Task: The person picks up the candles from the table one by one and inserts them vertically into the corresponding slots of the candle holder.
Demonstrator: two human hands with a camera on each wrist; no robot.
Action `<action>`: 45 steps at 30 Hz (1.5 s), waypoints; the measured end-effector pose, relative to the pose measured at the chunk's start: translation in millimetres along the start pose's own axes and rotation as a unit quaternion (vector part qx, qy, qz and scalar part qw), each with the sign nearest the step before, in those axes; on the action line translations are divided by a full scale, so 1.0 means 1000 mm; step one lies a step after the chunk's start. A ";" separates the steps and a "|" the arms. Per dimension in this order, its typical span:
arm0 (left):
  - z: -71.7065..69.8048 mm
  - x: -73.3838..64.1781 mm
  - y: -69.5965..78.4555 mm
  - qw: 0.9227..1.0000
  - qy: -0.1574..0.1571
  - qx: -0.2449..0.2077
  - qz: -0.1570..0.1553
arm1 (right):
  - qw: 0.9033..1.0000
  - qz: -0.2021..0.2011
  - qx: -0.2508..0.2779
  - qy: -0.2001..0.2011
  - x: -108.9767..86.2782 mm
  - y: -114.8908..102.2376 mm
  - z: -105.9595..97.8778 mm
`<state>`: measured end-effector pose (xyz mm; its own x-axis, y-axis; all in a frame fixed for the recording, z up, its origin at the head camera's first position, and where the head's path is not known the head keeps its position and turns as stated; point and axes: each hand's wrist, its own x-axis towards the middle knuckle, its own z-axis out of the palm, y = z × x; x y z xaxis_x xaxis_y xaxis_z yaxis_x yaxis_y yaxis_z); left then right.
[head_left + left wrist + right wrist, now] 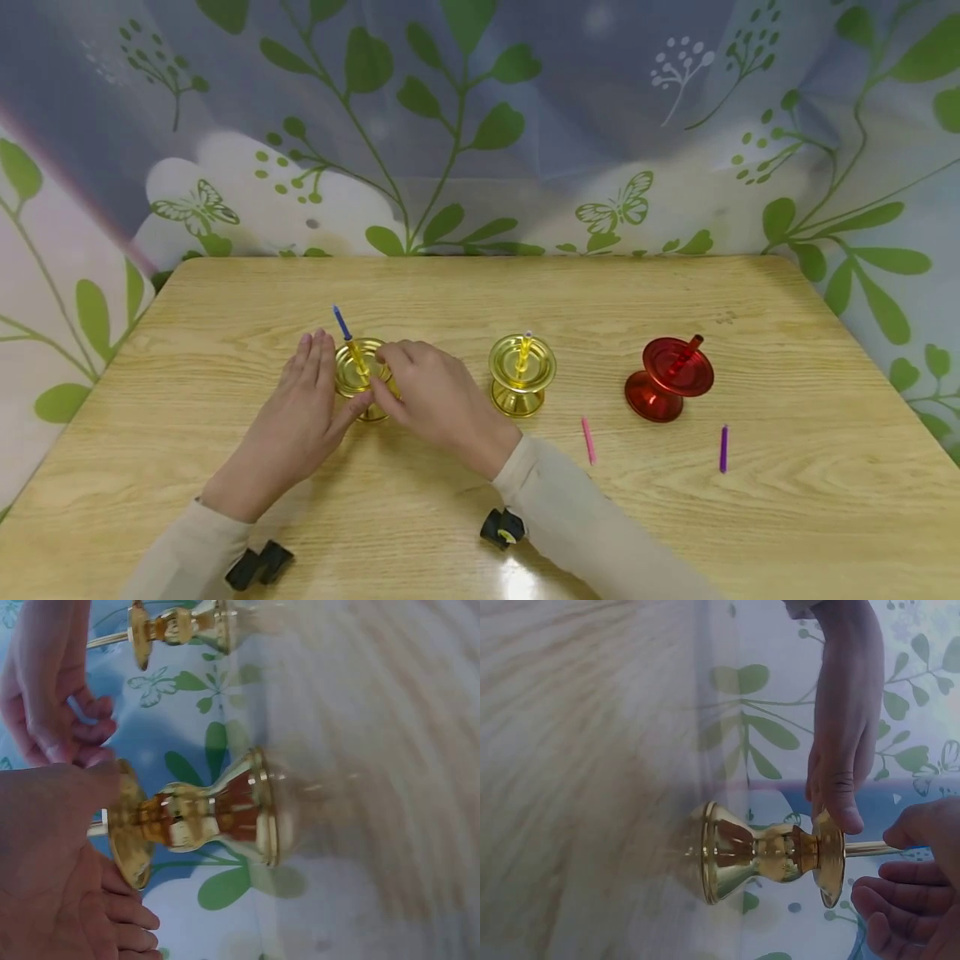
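A gold candle holder (pixel 360 379) stands on the left part of the table, with a blue candle (pixel 342 322) upright in its narrow tube, leaning slightly. My left hand (pixel 300 408) is beside it with fingers straight; its thumb reaches to the near rim of the dish, as the right wrist view also shows. On the other side, my right hand (pixel 431 392) is loosely bent close to the dish and holds nothing. In the right wrist view the right hand's fingers (pixel 900 892) overlap the upper end of the tube. The left wrist view shows the holder's gold base (pixel 259 806) standing on the table.
A second gold holder (pixel 522 375) with a candle tip in its tube stands at mid-table. To the right, a red holder (pixel 667 379) stands tilted-looking. A pink candle (pixel 588 440) and a purple candle (pixel 723 448) lie before them. A leaf-patterned curtain (pixel 480 125) hangs behind.
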<state>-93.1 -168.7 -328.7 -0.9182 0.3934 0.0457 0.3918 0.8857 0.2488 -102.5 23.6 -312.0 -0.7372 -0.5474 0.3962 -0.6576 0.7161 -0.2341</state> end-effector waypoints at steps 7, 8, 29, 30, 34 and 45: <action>-0.002 -0.006 0.002 1.000 -0.002 -0.003 0.006 | 0.999 -0.008 0.013 -0.032 -0.017 -0.005 0.000; -0.001 -0.007 0.003 1.000 -0.002 0.000 0.007 | 0.999 -0.009 0.019 -0.037 -0.021 -0.005 -0.001; -0.005 -0.032 0.045 0.998 0.018 0.039 0.050 | 0.974 0.081 0.196 -0.078 -0.127 0.056 -0.026; -0.005 -0.032 0.047 0.998 0.022 0.040 0.052 | 0.974 0.088 0.194 -0.077 -0.130 0.059 -0.029; -0.006 -0.035 0.053 0.997 0.027 0.032 0.060 | 0.974 0.111 0.182 -0.071 -0.141 0.072 -0.040; -0.009 -0.030 0.063 0.993 0.056 0.023 0.102 | 0.978 0.153 0.141 -0.025 -0.160 0.096 -0.059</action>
<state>-41.4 -127.3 -306.1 -0.8191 0.5383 0.1983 0.5702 0.8017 0.1794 -38.3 205.7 -345.6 -0.9083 -0.3512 0.2273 -0.4163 0.7061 -0.5728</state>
